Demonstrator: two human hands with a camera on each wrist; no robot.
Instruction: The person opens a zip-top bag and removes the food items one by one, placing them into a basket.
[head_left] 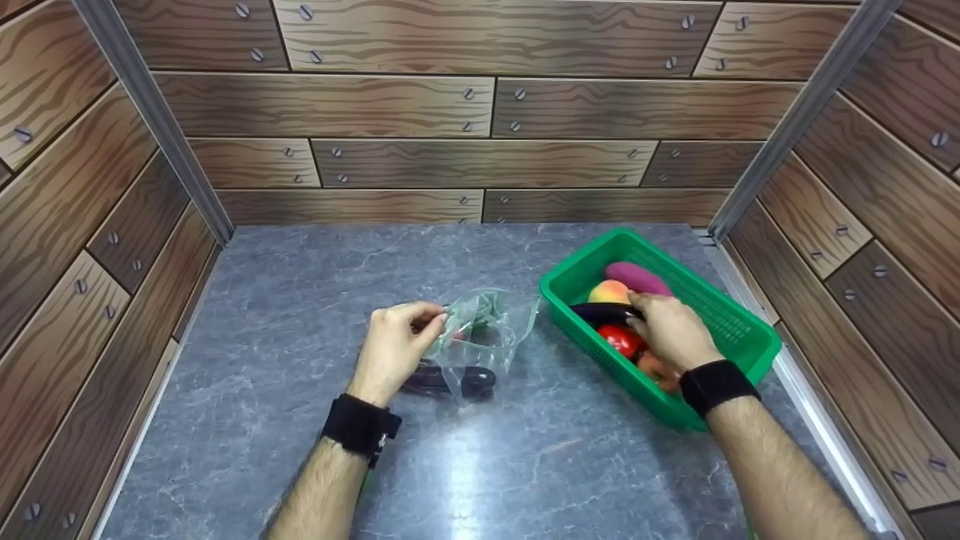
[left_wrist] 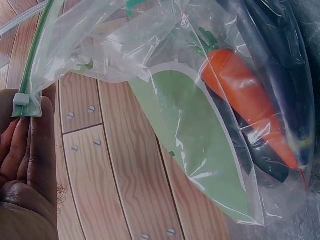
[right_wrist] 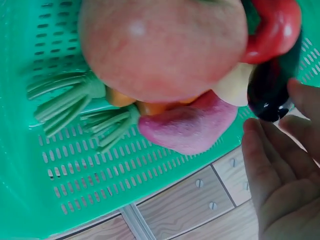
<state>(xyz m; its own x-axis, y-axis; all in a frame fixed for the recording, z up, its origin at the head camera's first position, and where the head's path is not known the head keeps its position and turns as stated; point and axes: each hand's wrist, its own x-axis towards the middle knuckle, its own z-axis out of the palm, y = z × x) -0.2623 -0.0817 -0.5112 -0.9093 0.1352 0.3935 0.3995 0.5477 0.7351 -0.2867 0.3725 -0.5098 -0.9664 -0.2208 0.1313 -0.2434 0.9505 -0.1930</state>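
My left hand (head_left: 397, 341) pinches the rim of a clear zip bag (head_left: 517, 322) beside its white slider (left_wrist: 21, 99). Through the plastic show an orange carrot (left_wrist: 245, 102) with a green top and a dark eggplant (left_wrist: 287, 85); a green printed patch (left_wrist: 192, 135) covers part of the bag. On the right, my right hand (head_left: 675, 330) reaches into a green basket (head_left: 555, 289), thumb and fingers pinching the end of a glossy dark eggplant (right_wrist: 270, 90). Around that eggplant lie a peach (head_left: 607, 291), a red pepper (head_left: 619, 339) and a purple sweet potato (head_left: 637, 277).
Also in the basket are a large reddish round fruit (right_wrist: 165, 50) and carrots with green tops (right_wrist: 75, 95). The basket stands at the right of the grey tabletop (head_left: 300, 277). Wood-patterned walls (head_left: 420, 112) enclose the back and both sides.
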